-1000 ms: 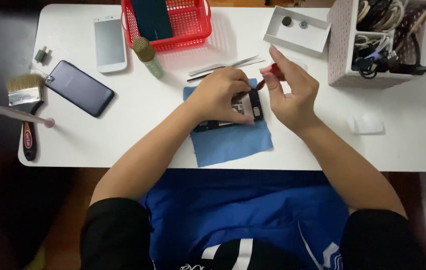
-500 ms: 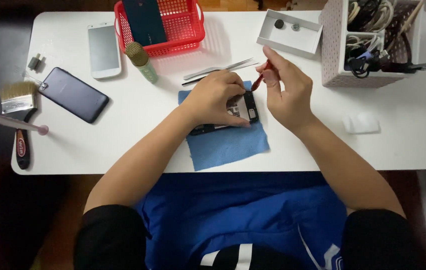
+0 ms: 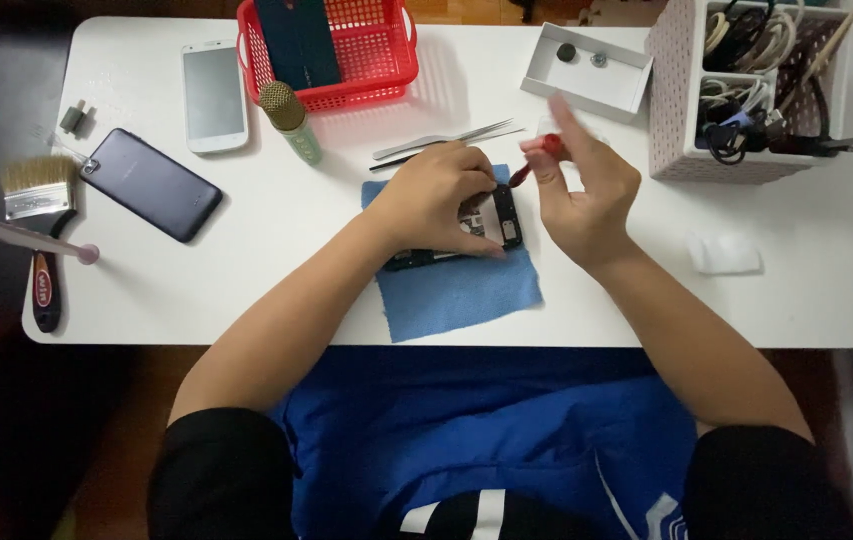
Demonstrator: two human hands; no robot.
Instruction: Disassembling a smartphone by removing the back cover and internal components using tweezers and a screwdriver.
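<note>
So using the blue cloth near the front edge of the white table as my anchor. Far left of it there's a flat paintbrush with a black handle that has a small red oval label on it, lying at the table's left edge. Between that and the cloth sits a dark phone lying diagonally, and further back a white phone with its long side running front to back. Back-left of the cloth is a red mesh basket with a dark flat rectangular thing inside, and a green bottle with a gold cap right beside it.

On the cloth itself is the opened phone, insides showing. From what I can see its long axis runs roughly left-right, tilted a bit, with the right end peeking out. My left hand is pressed down over it, fingers curled and holding it in place. Just behind it lie metal tweezers.

My right hand hovers at the cloth's right edge, fingers pinched narrow on a red-handled screwdriver, tip angled down-left toward the phone.

Back-right: a shallow white tray, then a white perforated bin full of cables. Right of the cloth, a white pad.
</note>
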